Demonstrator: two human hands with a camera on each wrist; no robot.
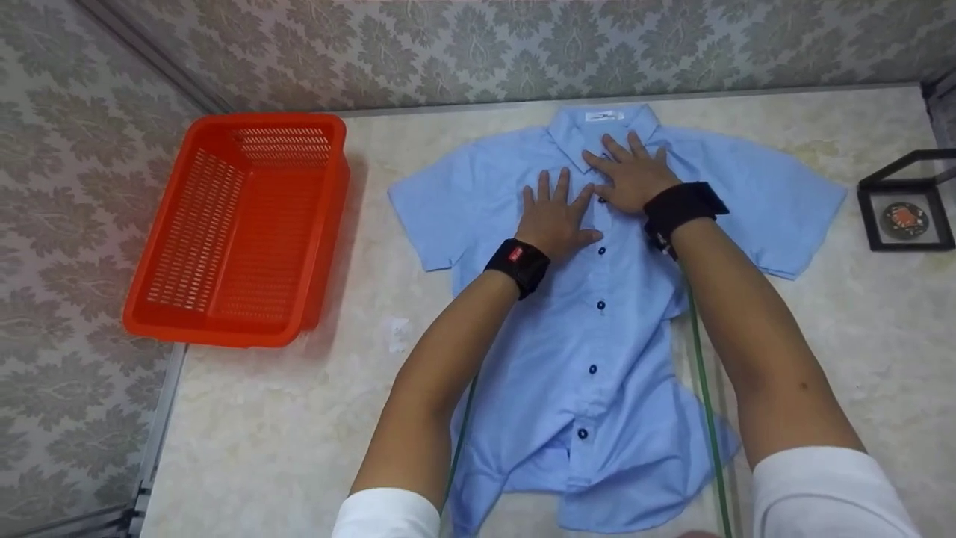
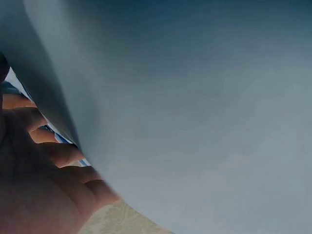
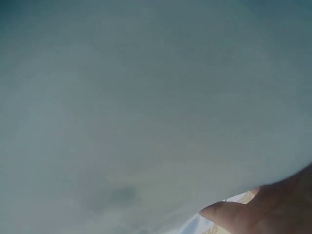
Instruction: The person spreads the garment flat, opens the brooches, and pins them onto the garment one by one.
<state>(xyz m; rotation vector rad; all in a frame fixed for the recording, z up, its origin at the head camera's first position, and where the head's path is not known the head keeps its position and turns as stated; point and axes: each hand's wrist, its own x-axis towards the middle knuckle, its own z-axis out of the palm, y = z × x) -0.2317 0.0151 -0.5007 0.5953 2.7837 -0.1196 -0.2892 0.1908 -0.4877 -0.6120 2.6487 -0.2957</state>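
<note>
A light blue short-sleeved shirt (image 1: 538, 329) lies front side up, its collar at the far end and dark buttons down the middle. Its lower part is wrinkled, with the hem uneven. My left hand (image 1: 551, 223) rests with spread fingers on the chest, left of the button line. Just below the collar, my right hand (image 1: 636, 178) lies with fingers spread over the upper button line. Pale cloth fills most of both wrist views; the left hand (image 2: 44, 180) shows at lower left in one, part of the right hand (image 3: 273, 209) at lower right in the other.
An orange-red plastic basket (image 1: 317, 246) stands on the table (image 1: 261, 433) to the left. At the right edge sits a small black frame (image 1: 868, 217) with a round piece inside. Patterned walls (image 1: 478, 52) border the far and left sides. Green cords (image 1: 706, 388) run from both wrists.
</note>
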